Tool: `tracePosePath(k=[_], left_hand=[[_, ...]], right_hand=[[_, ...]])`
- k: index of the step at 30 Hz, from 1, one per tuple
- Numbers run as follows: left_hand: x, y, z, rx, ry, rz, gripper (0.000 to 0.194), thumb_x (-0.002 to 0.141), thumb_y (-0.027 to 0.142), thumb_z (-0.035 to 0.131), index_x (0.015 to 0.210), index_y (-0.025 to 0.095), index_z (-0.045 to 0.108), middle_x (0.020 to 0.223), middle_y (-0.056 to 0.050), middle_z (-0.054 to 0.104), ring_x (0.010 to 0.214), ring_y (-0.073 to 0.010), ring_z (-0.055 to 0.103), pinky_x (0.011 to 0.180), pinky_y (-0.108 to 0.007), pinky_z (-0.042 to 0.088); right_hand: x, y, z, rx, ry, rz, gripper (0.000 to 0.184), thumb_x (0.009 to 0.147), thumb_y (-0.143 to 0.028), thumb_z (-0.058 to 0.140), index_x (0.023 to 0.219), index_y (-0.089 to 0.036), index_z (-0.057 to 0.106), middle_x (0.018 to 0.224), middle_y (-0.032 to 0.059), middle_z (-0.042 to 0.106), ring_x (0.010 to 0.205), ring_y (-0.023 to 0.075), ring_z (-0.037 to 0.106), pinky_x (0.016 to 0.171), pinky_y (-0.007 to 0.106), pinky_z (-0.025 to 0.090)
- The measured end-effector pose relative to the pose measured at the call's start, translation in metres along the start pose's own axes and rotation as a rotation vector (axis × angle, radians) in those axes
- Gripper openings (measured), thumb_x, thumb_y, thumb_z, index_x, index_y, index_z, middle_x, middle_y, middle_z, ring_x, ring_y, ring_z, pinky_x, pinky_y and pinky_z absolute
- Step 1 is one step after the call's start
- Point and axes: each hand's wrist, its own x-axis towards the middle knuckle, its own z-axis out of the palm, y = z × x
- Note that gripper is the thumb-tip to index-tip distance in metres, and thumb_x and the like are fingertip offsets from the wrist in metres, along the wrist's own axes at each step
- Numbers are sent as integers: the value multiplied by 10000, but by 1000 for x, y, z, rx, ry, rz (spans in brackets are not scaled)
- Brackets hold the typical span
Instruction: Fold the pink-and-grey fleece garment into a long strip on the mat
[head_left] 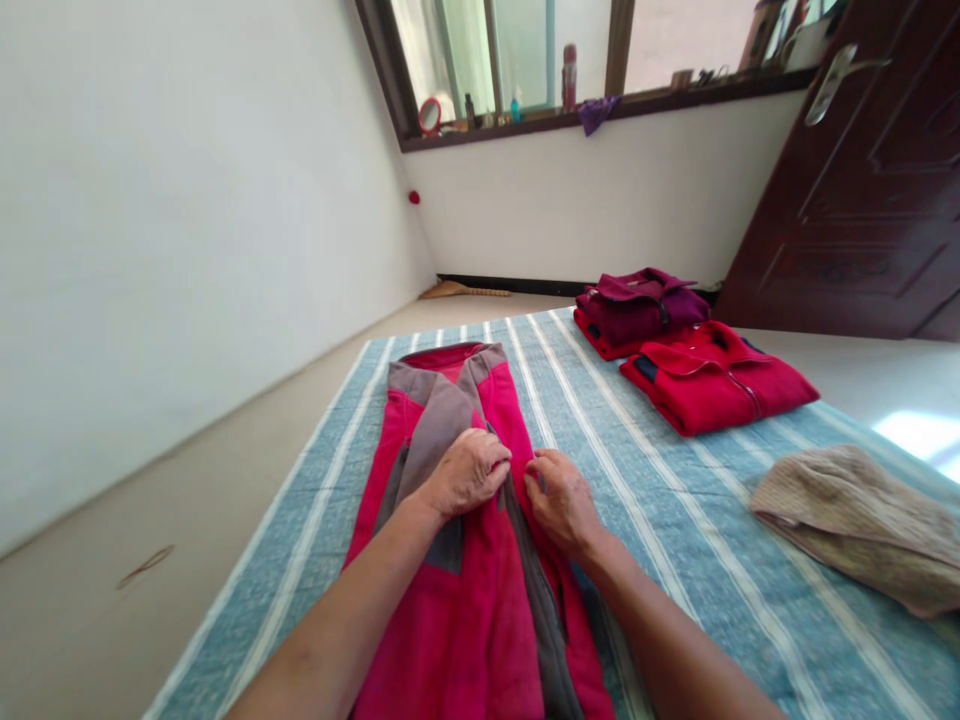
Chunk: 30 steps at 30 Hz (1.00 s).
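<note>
Our left hand (466, 472) pinches the front of the soft, probably light pink-and-grey jacket (472, 630) on the striped sheet (600, 440), our right hand (562, 505) curls narrowly at its side, hold unclear, and its limp fabric likely handles best by firm edges.

Beyond the far edge of the blue striped cover (615, 490), we see a white far wall (645, 190) with black skirting (525, 286) and a dark-framed window (525, 50). We have another white wall (187, 200) at left, pale floor (247, 450), a dark red door (855, 220) at right, and bright light (921, 438) nearby.
</note>
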Motion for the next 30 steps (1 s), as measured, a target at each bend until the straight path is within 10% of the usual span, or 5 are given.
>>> tracePosePath(k=[9,30], left_hand=[[-9,31,-18,-14,-213,102,70,801,157,555,811,182,619,860,-29,623,884,-191,555,898,-356,368],[-9,48,-7,18,-218,157,15,784,185,580,792,191,569,869,-48,562,845,-203,515,769,-328,433]], right_hand=[[-36,-17,-37,-111,-139,-45,112,807,-143,536,731,-219,565,974,67,612,934,221,576,806,342,475],[-55,-27,-26,-290,-106,-93,254,895,-118,389,717,-231,530,822,68,582,786,228,520,709,368,429]])
